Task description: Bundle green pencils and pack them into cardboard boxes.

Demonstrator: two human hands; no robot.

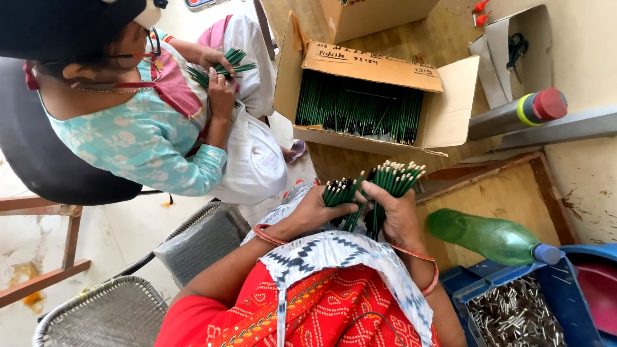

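Note:
Both my hands hold bundles of thin green pencils above my lap. My left hand [316, 209] grips a smaller bunch of green pencils [339, 191], tips pointing up. My right hand [396, 215] is closed around a larger fanned bunch of green pencils [393, 180]. The two bunches touch between my hands. A red patterned garment and a white patterned cloth [334, 254] cover my lap below them.
An open cardboard box [373, 67] full of green pencils stands ahead. A co-worker in a light blue top [138, 138] sits at left holding pencils [225, 67]. A green plastic bottle [488, 238] and a blue bin of small metal pieces [514, 315] lie at right.

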